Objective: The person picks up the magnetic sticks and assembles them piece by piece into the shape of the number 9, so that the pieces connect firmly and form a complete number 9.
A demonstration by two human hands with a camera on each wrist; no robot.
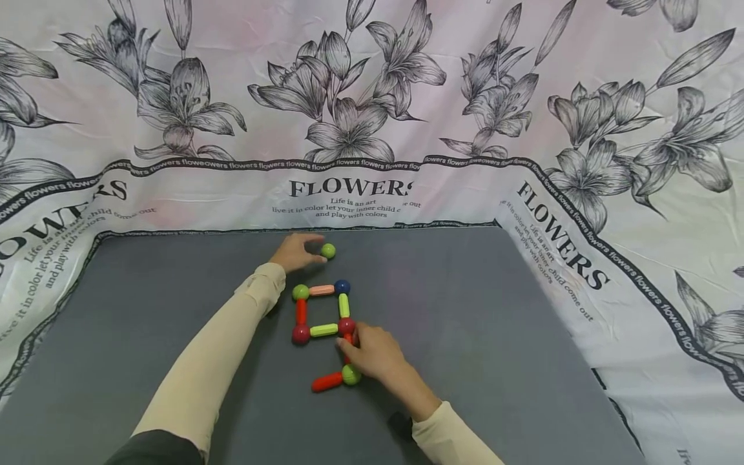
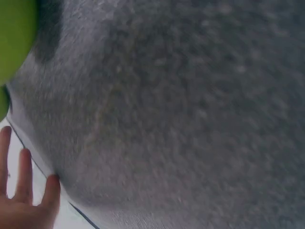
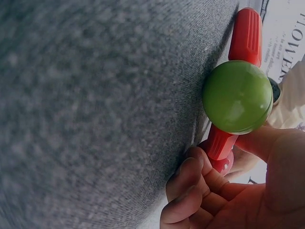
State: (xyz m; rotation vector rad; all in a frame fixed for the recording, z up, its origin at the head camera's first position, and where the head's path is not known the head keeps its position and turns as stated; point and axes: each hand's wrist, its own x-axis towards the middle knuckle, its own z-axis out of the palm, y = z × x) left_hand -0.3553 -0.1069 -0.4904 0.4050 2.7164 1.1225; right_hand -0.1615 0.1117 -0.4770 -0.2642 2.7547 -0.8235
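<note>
My left hand (image 1: pixel 298 253) reaches toward a loose green ball (image 1: pixel 328 250) at the far side of the table, thumb and finger on either side of its near edge. Straight fingers (image 2: pixel 24 179) show in the left wrist view. My right hand (image 1: pixel 380 354) pinches a red rod (image 3: pixel 222 143) between thumb and fingers. That rod joins a red ball (image 1: pixel 346 326) to a green ball (image 3: pixel 238 97), from which another red rod (image 1: pixel 327 382) sticks out. Beyond is a square of rods with a green ball (image 1: pixel 300 292), a blue ball (image 1: pixel 342 287) and a second red ball (image 1: pixel 300 334).
The square's sides are a salmon rod (image 1: pixel 321 290), a red rod (image 1: pixel 301 312) and two yellow-green rods (image 1: pixel 323 330). Everything lies on a dark grey tabletop (image 1: pixel 465 310). A white flower-printed cloth (image 1: pixel 349 200) borders its far and side edges.
</note>
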